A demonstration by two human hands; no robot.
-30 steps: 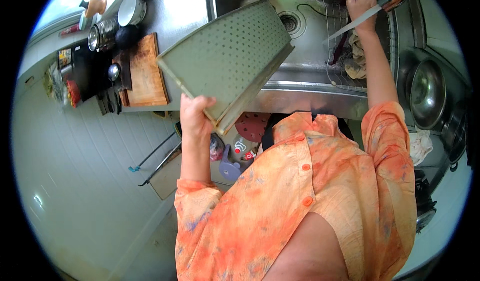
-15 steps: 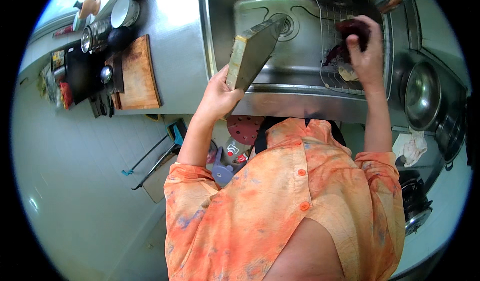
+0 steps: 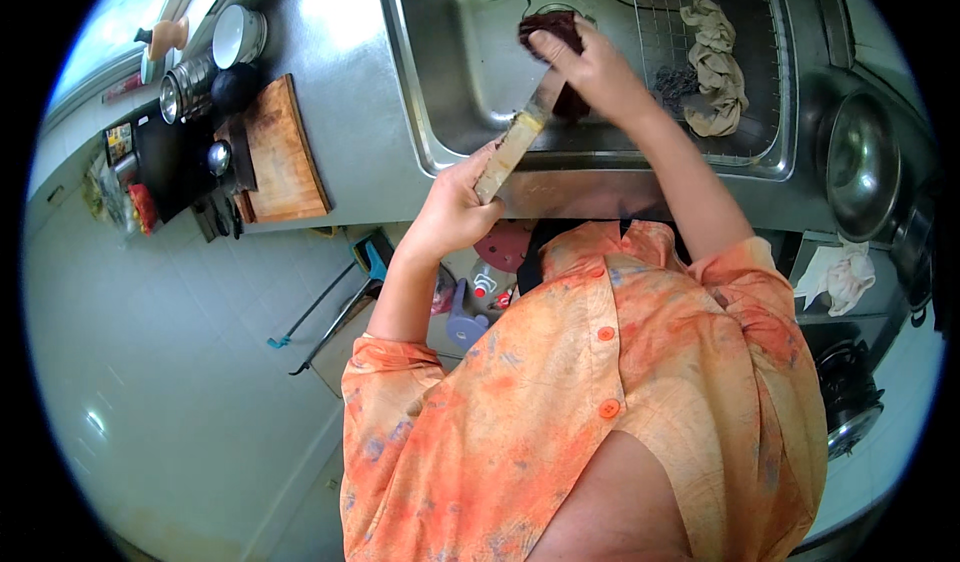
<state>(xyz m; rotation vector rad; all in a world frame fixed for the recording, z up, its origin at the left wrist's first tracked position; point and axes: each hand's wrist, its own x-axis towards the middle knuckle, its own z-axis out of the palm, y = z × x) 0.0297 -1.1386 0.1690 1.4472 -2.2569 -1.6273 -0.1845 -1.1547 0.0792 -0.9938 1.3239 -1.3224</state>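
Note:
My left hand (image 3: 458, 200) grips the near end of a flat, greyish, slab-like piece (image 3: 510, 157) with a stained, yellowed edge, tilted over the sink's front edge. In my right hand (image 3: 600, 74) is a dark red cloth (image 3: 550, 32), bunched at the slab's far end, with part of it hanging below the fingers. The cloth and hand hide that far end. Beneath them lies the stainless steel sink (image 3: 408, 87); its drain is mostly covered by the cloth.
A wire rack (image 3: 760, 82) at the sink's right holds a crumpled beige cloth (image 3: 718, 74) and a dark scouring pad (image 3: 674, 86). A wooden cutting board (image 3: 285, 152) and stacked bowls (image 3: 238, 37) stand left. A large metal basin (image 3: 862, 167) sits at the right.
My right hand has brought the red cloth left from above the rack to the slab's far end. My left hand has turned the slab to show its narrow edge. The view has shifted slightly.

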